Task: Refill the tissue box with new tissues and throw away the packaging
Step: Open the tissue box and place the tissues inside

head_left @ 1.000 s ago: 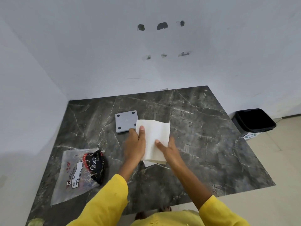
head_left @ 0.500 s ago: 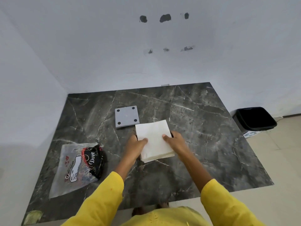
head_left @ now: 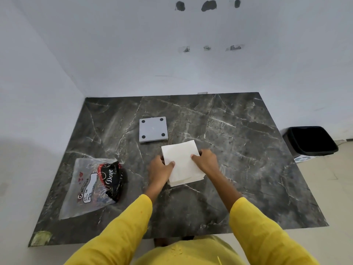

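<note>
Both hands, left hand (head_left: 159,170) and right hand (head_left: 206,162), are clamping a white tissue stack (head_left: 181,162) between their fingers. Left of the fingers, the emptied packaging (head_left: 91,186) is lying undiscarded; the bin (head_left: 310,140) is waiting far right.

Your left hand (head_left: 160,170) and right hand (head_left: 206,162) cover both side edges of the tissues (head_left: 182,163), so you cannot tell whether a box sits under them. Your fingers beyond the thumbs are tucked out of sight below the stack. The small print on the wrapper (head_left: 89,186) is too blurred to read, apart from "Dove". The bin (head_left: 309,142) hides its own base behind the table (head_left: 248,150) edge. Your sleeves run off the bottom edge.
</note>
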